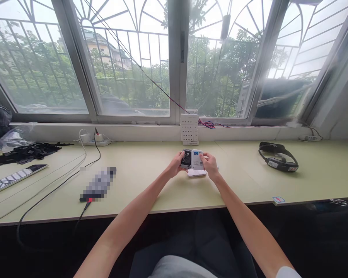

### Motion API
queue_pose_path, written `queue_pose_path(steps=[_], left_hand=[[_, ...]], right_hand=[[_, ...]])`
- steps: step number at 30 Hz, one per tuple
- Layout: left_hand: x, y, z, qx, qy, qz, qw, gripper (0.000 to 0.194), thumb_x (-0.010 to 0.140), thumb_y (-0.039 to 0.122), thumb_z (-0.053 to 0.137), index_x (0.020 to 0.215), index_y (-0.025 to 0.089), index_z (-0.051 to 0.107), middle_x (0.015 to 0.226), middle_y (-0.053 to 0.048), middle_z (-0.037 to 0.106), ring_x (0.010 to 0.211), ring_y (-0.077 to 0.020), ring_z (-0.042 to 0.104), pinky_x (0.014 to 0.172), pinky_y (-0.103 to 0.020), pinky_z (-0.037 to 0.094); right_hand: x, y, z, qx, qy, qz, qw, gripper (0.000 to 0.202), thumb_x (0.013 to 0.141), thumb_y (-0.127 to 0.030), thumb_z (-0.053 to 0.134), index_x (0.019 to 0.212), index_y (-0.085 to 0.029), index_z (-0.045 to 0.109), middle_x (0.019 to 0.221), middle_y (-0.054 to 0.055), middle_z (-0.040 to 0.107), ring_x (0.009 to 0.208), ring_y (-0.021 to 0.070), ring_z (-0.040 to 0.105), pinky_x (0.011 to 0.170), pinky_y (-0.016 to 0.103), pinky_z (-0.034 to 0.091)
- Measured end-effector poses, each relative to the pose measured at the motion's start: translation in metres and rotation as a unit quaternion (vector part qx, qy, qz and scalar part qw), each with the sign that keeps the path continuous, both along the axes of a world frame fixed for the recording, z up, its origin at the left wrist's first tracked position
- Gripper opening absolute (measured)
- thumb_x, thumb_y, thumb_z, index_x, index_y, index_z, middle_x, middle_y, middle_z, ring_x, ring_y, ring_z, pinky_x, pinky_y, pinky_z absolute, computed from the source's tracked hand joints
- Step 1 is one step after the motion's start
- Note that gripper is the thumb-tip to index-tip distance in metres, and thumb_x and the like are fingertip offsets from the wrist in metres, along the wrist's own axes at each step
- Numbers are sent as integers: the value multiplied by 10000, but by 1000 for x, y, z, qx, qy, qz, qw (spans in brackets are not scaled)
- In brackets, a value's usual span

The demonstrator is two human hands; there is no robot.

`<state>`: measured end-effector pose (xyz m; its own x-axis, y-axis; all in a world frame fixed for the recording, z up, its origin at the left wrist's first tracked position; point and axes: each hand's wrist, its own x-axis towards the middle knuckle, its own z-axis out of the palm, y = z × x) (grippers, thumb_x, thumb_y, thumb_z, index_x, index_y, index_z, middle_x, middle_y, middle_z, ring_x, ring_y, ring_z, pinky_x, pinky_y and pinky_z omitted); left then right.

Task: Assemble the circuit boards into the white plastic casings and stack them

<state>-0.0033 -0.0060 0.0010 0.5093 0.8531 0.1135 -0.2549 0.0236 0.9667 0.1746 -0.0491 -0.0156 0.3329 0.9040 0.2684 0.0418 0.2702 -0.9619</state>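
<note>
My left hand (pixel 176 165) grips a small white-edged electronic device (pixel 186 159) whose opened side shows a black battery with pale lettering. Right beside it, my right hand (pixel 210 164) pinches a white cover panel (pixel 197 161) bearing a blue printed patch and fine text. The two pieces are side by side, edges touching or nearly so; I cannot tell which. Both are held up over the table. Just below them a flat white object (pixel 196 173) lies on the tabletop, partly hidden by the panel and my hands.
A perforated white board (pixel 189 129) leans at the window sill. To the right sits a black headset with a strap (pixel 278 157). On the left are a pixelated device (pixel 100 184) on a cable, a phone (pixel 16 178), black straps (pixel 26 151) and a power strip (pixel 97 141). The table's front edge (pixel 188 210) is near me.
</note>
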Motion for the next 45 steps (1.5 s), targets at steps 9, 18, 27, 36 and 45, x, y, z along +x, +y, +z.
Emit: queue_pose_path(steps=[9,18,27,36,45], left_hand=[[0,-2,3,7,18,-3,1000,456,912,577,547,1123,173,531,800,-71,677,592,-183,680,415,-237,499],[-8,-6,1,54,100,-25,993,545,734,442,822,1098,162,529,750,-36,646,544,-113,595,398,-189,390],[-6,5,-4,17,37,57,998,508,739,354,818,1089,164,503,780,-34,647,568,-127,606,409,-218,402],[-8,-4,-2,38,94,-84,991,606,707,368,847,1140,177,469,921,-108,697,718,-229,732,417,-197,404],[-5,-5,-6,42,130,-102,985,606,824,554,701,1236,189,447,993,-143,708,723,-246,747,410,-202,445]], right_hand=[[-1,-1,-2,13,-44,44,998,589,710,-740,618,929,-195,669,651,34,668,469,158,536,372,246,328],[-4,2,-5,74,-131,56,987,480,703,-648,703,661,-169,681,554,12,594,495,130,498,449,251,360],[-2,-10,3,-7,-12,117,993,581,635,-481,826,1062,-197,553,649,-25,636,441,136,577,389,241,419],[3,-2,-1,33,61,19,997,635,571,-458,845,1044,-199,509,648,-35,643,439,117,536,422,252,420],[2,7,-9,69,-46,23,996,492,615,-582,794,856,-167,684,690,49,681,582,164,584,508,282,470]])
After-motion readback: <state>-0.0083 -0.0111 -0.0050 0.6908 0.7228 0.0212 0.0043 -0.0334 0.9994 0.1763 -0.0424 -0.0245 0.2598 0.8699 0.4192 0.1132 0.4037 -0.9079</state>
